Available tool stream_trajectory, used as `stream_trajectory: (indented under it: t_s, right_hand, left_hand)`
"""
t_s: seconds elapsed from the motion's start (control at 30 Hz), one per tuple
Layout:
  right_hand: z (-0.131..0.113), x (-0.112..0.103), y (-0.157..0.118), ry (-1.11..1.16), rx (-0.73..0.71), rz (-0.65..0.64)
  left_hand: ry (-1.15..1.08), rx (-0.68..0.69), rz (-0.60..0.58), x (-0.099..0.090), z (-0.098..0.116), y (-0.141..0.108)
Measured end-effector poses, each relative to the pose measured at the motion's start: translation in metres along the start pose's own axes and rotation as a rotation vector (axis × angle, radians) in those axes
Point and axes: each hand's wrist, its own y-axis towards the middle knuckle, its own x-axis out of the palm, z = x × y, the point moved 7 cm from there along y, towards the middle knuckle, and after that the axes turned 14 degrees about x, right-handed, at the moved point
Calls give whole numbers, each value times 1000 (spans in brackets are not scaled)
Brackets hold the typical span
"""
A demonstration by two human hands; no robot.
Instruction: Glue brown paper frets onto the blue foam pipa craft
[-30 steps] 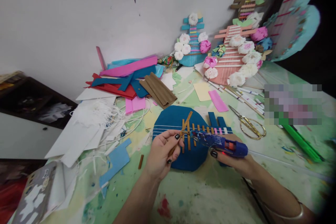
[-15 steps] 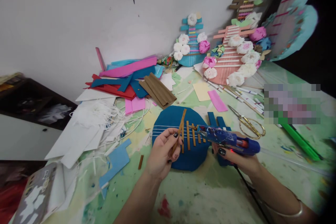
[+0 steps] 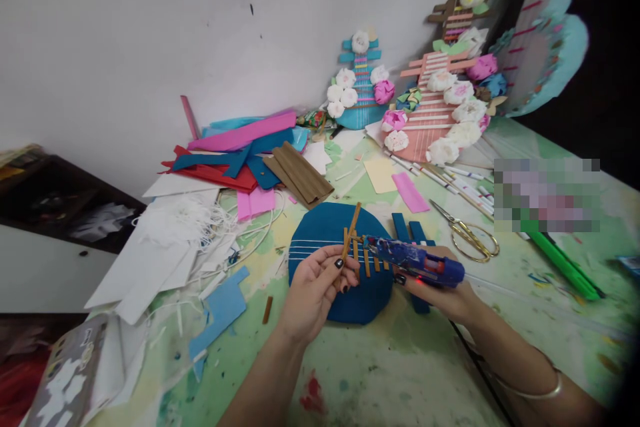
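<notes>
Between thumb and fingers, my left hand (image 3: pixel 317 287) pinches a thin brown strip (image 3: pixel 353 223) that slants upward. My right hand (image 3: pixel 440 297) is wrapped round a blue glue gun (image 3: pixel 415 259), and its nozzle points left, close to the strip. Under both hands lies a dark blue paper instrument shape (image 3: pixel 317 223) with a round body. White strings run across it, and several brown strips (image 3: pixel 367 263) are set crosswise over them. Its neck with blue pegs (image 3: pixel 400 227) is partly hidden behind the glue gun and my right hand.
Gold-handled scissors (image 3: pixel 470 240) and a green cutter (image 3: pixel 565 263) lie to the right. Coloured paper (image 3: pixel 240 133) and a white string tangle (image 3: pixel 175 223) lie left. Flower-covered instruments (image 3: pixel 425 107) lean at the back. A short brown strip (image 3: pixel 267 310) rests near my left forearm.
My right hand has brought the glue gun left, nearer the strip. The strip in my left hand has tilted further right. The view has shifted slightly.
</notes>
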Motion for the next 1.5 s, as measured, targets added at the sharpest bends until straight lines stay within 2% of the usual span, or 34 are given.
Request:
stream_trajectory:
  t_s: [0.07,0.13,0.37,0.7,1.0,1.3,1.5]
  right_hand:
    - [-9,2,2,-14,-22,-38]
    - [-14,1,3,-33,-38,-20]
    - [-10,4,3,-84,-31,-54]
    - [-11,13,2,-107,8,-177]
    - [-10,1,1,-110,-40,-38]
    - [-15,10,2,-96,-3,-145]
    - [9,-6,0,-22,34,6]
  left_hand:
    - [56,31,8,0,2,0]
    - [112,58,6,0,3,-1]
    - [282,63,-73,-3,3,-1]
    - [262,110,-74,-2,4,-1]
    - [237,110,-28,-2,6,1]
    - [293,86,-55,0,7,0]
    - [268,49,-41,-1,6,-1]
